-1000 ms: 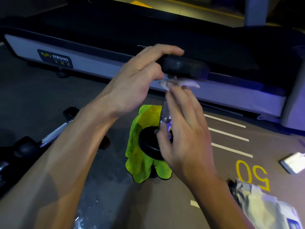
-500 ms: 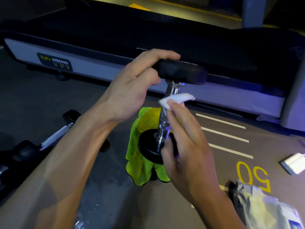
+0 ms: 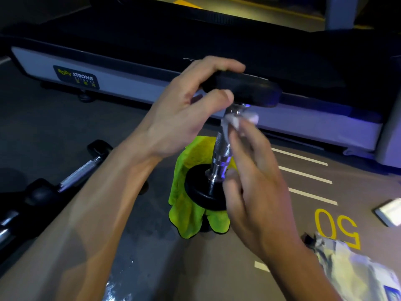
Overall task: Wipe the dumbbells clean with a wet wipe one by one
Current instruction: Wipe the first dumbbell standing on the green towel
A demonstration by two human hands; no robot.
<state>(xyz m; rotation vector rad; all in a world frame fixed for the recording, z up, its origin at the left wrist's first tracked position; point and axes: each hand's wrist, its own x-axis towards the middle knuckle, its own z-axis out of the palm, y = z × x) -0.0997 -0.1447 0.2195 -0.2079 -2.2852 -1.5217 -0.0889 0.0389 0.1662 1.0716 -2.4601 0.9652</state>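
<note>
A dumbbell (image 3: 221, 153) with black ends and a chrome knurled handle stands upright on its lower end. My left hand (image 3: 184, 109) grips the top black end (image 3: 251, 90), fingers over it and thumb beneath. My right hand (image 3: 249, 170) presses a white wet wipe (image 3: 234, 121) against the upper part of the handle with its fingertips, thumb low near the bottom end. Other dumbbells (image 3: 80, 172) lie on the floor at the left, partly behind my left forearm.
A lime-green cloth (image 3: 191, 211) lies under and behind the standing dumbbell. A treadmill (image 3: 130, 83) runs across the back. A wet-wipe pack (image 3: 355, 270) sits at the lower right, a white object (image 3: 389, 211) at the right edge. Painted lines and "50" mark the floor.
My right hand slid the wipe down the handle, then back up near the top end. The left hand kept its hold on the top.
</note>
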